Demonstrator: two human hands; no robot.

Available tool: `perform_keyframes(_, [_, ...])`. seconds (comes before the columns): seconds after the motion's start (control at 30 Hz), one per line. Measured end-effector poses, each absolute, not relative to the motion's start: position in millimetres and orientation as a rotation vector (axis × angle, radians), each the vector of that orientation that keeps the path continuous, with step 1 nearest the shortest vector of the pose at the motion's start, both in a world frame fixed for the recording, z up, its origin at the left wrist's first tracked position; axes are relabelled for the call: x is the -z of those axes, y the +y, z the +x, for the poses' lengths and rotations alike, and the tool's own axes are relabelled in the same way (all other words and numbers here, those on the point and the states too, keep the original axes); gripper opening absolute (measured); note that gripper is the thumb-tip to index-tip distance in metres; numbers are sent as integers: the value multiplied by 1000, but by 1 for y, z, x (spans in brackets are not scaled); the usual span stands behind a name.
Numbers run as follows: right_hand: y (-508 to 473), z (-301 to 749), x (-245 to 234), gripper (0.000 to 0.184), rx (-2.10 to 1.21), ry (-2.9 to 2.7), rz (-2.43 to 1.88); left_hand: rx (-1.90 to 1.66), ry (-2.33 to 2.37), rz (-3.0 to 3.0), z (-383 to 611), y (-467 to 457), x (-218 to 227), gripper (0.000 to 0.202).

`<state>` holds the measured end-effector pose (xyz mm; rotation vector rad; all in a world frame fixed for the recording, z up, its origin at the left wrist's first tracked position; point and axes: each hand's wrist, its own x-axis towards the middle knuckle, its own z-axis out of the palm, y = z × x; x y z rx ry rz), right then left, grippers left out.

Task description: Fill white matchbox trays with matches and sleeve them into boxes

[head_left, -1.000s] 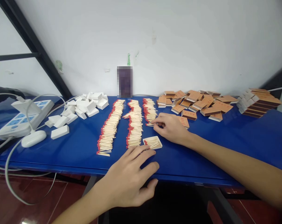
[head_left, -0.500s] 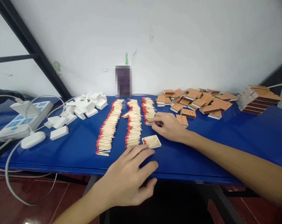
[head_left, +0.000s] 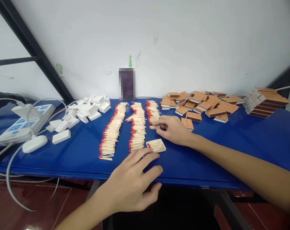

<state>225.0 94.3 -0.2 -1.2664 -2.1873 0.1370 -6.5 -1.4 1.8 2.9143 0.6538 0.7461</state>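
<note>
Three rows of red-tipped matches lie on the blue table (head_left: 231, 153): a left row (head_left: 112, 131), a middle row (head_left: 137, 126) and a short right row (head_left: 152, 112). My right hand (head_left: 175, 129) pinches a few matches at the near end of the right row. A small white tray (head_left: 156, 145) holding some matches sits just in front of that hand. My left hand (head_left: 132, 183) rests flat at the table's front edge, fingers spread, fingertips touching the tray's near side.
A heap of white inner trays (head_left: 87, 108) lies at the back left, beside a power strip (head_left: 22, 123) with cables and a white adapter (head_left: 34, 143). Orange matchbox sleeves (head_left: 202, 105) are scattered at the back right, with a stacked pile (head_left: 267, 102) farther right.
My right hand's fingers have shifted slightly at the end of the right row, gathering matches. My left hand stays where it was.
</note>
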Motion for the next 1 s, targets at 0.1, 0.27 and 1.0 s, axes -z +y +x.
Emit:
perform_keyframes(0.1, [94, 226, 0, 18, -176, -2168, -1266, -750, 664, 2908, -6, -1, -1, 22])
perform_keyframes(0.27, [94, 226, -4, 14, -219, -2199, -1292, -718, 673, 2912, -6, -1, 0, 23])
perform_keyframes(1.0, [85, 232, -14, 17, -203, -2351, -1229, -728, 714, 2925, -6, -1, 0, 24])
